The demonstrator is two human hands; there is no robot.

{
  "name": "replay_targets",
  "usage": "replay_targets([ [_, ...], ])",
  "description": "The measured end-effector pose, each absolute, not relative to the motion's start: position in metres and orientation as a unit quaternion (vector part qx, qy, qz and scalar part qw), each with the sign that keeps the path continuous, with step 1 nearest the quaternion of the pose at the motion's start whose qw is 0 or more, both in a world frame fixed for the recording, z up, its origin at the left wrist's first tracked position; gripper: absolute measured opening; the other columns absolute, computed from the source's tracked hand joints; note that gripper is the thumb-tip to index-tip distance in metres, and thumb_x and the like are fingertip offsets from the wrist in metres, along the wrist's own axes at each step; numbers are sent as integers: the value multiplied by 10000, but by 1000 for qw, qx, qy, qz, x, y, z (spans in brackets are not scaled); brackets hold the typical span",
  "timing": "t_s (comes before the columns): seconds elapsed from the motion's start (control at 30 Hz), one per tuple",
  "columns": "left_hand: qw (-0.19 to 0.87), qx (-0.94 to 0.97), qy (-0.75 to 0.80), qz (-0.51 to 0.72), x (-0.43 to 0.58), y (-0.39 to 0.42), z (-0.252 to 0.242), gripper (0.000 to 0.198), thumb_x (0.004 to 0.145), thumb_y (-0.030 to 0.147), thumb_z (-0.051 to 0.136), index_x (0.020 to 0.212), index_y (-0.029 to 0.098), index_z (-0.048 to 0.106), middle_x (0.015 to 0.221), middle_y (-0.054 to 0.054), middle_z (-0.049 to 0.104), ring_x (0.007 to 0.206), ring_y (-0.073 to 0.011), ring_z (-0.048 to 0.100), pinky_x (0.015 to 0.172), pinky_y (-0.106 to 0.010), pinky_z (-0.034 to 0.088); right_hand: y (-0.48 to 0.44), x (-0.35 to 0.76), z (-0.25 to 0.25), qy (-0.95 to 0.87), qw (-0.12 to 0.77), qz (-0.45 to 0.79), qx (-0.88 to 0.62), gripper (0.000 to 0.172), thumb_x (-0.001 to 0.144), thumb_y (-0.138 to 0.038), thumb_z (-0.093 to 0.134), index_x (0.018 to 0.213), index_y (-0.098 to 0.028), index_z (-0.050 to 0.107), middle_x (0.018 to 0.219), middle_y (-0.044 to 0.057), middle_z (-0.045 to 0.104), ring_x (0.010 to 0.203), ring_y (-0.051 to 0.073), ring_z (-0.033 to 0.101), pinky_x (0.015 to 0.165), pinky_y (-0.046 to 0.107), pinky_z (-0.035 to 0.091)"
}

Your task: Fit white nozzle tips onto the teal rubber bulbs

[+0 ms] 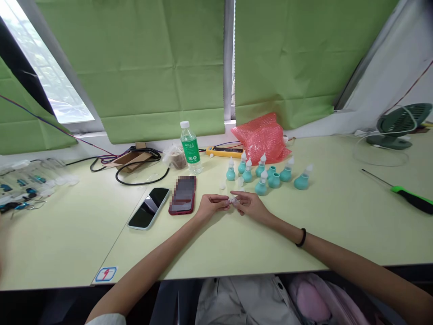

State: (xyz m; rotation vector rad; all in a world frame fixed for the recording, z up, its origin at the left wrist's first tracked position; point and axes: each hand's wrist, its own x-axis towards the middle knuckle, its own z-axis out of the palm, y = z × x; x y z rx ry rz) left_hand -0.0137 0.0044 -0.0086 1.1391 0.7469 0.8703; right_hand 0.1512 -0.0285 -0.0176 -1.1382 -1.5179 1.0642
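Over the table, my left hand (pixel 212 205) and my right hand (pixel 251 206) meet fingertip to fingertip. Both pinch a small translucent plastic piece (pixel 233 201), whose exact shape is partly hidden by the fingers. Just beyond the hands stand several teal squeeze bulbs, most topped with clear pointed nozzles, such as the bulb (pixel 260 187) closest to my right hand. Two bulbs, including an open-necked bulb (pixel 274 180), have no nozzle on them. A small white translucent cap (pixel 222 185) and other clear bits lie between the bulbs and my fingers.
Left of my hands lie a red-cased phone (pixel 182 196) and a pale-cased phone (pixel 149 208). Behind stand a water bottle (pixel 191 148), a yellow tool (pixel 223 152) and a pink bubble-wrap bag (pixel 265 140). A screwdriver (pixel 402 192) and a small fan (pixel 394 124) are at right.
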Motion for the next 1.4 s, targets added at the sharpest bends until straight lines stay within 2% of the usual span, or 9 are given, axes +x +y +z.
replay_targets([
  [0.1,680,525,336,387,-13,4,-9,341,509,250,702,785,63,632,723,-106,647,647,-175,600,712,-332,463,-30,150,-18,-615,473,423,-468,433,670,-292,541,1075,-150,489,763,29,536,437,52,477,421,226,447],
  [0.2,663,539,346,389,-12,2,-8,338,505,264,700,769,64,636,708,-101,650,642,-178,602,707,-333,470,-29,149,-18,-599,483,422,-480,403,634,-315,580,990,-136,518,754,36,555,449,69,505,429,235,469],
  [0.33,631,552,365,404,-11,0,-4,314,496,268,699,738,75,644,668,-82,649,598,-160,594,667,-311,480,-29,149,-17,-586,508,408,-483,355,562,-331,641,847,-144,543,703,31,556,542,117,545,418,225,483],
  [0.6,575,572,380,445,-11,-3,1,224,530,240,676,693,91,636,612,-59,628,564,-133,570,599,-257,466,-31,148,-17,-570,532,398,-484,335,504,-328,676,758,-141,561,676,32,569,584,137,552,433,239,497],
  [0.77,490,621,382,478,-10,-5,-2,198,553,228,651,713,112,636,669,-49,609,598,-119,551,579,-232,463,-31,148,-14,-547,511,456,-481,343,528,-311,665,797,-113,583,639,38,595,502,120,549,454,258,492],
  [0.93,429,680,354,478,-8,-9,-2,159,600,217,607,723,122,640,697,-48,580,643,-124,545,565,-226,471,-33,147,-10,-533,500,489,-476,316,536,-313,664,752,-92,598,502,16,572,409,103,519,397,228,451],
  [1.13,442,679,348,471,-9,-8,-2,102,595,187,606,658,124,655,701,-56,574,654,-125,548,585,-226,472,-33,147,-11,-537,497,491,-473,313,570,-370,630,729,-102,602,621,65,624,415,110,540,383,225,441],
  [1.4,472,680,343,444,-10,-8,2,144,586,212,618,703,138,658,728,-60,581,688,-136,546,606,-238,467,-33,147,-10,-538,489,493,-478,336,577,-414,614,710,-106,609,576,56,621,399,100,531,371,210,427],
])
